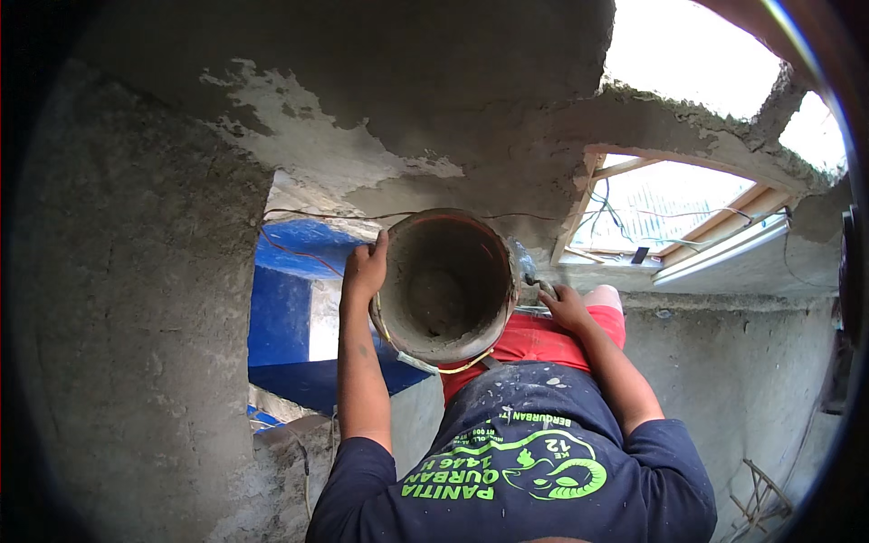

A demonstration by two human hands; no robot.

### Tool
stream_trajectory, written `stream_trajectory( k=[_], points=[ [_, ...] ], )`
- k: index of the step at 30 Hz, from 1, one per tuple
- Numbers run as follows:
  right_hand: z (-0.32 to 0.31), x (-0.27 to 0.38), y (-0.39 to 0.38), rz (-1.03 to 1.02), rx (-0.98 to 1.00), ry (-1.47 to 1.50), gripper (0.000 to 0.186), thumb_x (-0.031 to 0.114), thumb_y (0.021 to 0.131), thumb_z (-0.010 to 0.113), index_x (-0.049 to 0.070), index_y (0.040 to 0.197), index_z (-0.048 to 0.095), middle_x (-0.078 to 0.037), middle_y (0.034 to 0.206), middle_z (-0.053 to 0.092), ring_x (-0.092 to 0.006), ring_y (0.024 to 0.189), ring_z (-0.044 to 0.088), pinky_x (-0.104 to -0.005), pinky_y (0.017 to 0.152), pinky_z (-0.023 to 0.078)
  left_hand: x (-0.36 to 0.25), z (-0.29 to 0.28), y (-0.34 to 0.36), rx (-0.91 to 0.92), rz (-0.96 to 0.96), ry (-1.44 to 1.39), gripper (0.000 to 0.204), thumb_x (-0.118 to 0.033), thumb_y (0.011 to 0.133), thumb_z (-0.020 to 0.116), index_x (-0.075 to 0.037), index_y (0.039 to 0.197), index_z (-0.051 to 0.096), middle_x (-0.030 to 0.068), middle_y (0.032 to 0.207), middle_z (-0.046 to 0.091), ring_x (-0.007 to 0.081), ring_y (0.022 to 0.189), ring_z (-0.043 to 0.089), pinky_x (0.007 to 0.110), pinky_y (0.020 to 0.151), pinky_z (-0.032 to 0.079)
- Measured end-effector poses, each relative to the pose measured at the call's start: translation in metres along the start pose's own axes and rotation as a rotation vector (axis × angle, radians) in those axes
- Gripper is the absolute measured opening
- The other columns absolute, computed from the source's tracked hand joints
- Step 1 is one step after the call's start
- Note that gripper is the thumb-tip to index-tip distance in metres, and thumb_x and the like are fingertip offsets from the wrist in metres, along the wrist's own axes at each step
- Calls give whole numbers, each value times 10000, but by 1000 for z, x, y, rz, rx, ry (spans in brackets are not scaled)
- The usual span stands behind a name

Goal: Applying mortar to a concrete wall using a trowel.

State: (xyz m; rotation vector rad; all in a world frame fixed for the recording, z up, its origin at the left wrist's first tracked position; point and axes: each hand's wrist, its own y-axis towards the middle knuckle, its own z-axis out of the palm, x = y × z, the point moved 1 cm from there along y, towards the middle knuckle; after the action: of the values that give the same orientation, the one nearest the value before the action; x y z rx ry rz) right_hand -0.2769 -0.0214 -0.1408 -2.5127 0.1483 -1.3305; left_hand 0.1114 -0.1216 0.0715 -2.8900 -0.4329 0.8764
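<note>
From the head camera, looking down, a co-worker in a dark blue printed shirt (pixel 525 452) and a red head covering (pixel 534 339) is holding a mortar-crusted bucket (pixel 444 285) overhead. The bucket is sitting in the middle of the view, above the red head covering and in front of a rough grey plastered wall (pixel 127 299).

The co-worker's hand at the view's left (pixel 365 267) is lying flat against the outside of the bucket, with the fingers curling over the rim. The hand at the view's right (pixel 566 306) is gripping something at the far side of the rim, perhaps the handle fixing. The wearer's own hands are not showing, so I cannot tell whether they are spread or closed.

As for progress, I judge that the lift is at its top, with both arms stretching up. Nobody above is taking hold yet. The inside is showing only a grey crust on the walls and floor, so the bucket is looking close to empty.

The mouth is pointing up towards the camera, tipped a little to the view's left. The long axis is running from the base down by the co-worker's head up to the rim, almost straight along the line of sight. A wire bail (pixel 444 366) is hanging slack under the lower rim.

An opening onto a blue wall (pixel 290 308) is showing at the left, and a timber window frame (pixel 715 226) at the upper right.
</note>
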Motion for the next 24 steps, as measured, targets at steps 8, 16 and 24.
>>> stream_trajectory(
  k=[8,16,24],
  points=[
    [5,-25,9,22,21,93,494,430,986,619,-32,810,645,-111,650,608,-193,592,571,-401,585,463,-7,8,2,22,17,32,761,-623,984,485,110,957,688,377,996,650,511,1041,634,502,889,487],
    [3,-9,2,-28,-56,166,409,330,981,617,-66,884,642,-278,727,608,-363,656,611,-479,651,456,-1,17,18,31,38,51,764,-633,974,484,98,873,684,360,946,649,529,980,624,533,844,492],
    [-6,15,-4,-63,-111,63,326,268,976,614,-55,944,643,-282,787,628,-423,717,620,-477,650,458,16,11,11,-3,5,-14,794,-660,968,478,102,867,677,358,939,655,529,966,627,522,842,494]
  ],
)
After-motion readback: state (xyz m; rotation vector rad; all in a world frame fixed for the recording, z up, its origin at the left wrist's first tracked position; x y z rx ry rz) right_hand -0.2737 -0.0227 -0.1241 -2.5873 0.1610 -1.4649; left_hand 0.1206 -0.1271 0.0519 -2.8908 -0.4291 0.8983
